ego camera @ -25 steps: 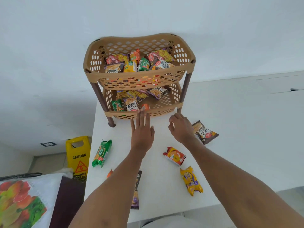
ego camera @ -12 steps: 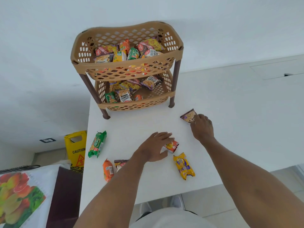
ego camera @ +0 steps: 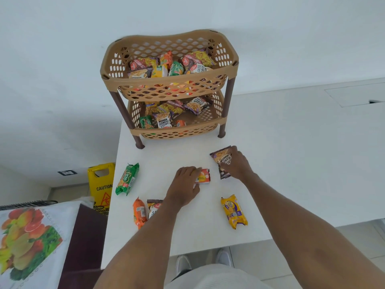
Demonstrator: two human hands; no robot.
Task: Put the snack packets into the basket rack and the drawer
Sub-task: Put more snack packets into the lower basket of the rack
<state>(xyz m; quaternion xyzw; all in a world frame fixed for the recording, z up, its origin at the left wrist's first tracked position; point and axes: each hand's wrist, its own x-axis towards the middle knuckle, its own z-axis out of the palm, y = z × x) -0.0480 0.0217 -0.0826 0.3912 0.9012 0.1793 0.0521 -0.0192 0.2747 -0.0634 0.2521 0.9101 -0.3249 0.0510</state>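
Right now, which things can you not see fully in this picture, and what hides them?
- Red packet, head view: the left hand covers its left half; grip or mere touch is unclear.
- Peanut packet: the right hand pinching it covers its lower part.
- Dark packet: mostly under the left forearm.
- Basket rack, lower tier: the upper basket hides its back.
- Drawer: not in view.

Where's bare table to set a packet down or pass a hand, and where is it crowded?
Free: the wide table right of the right hand and basket rack; the strip between rack and hands. Crowded: near left, around the green packet and orange packet; centre, where the left hand holds the red-orange packet and the right the peanut packet.
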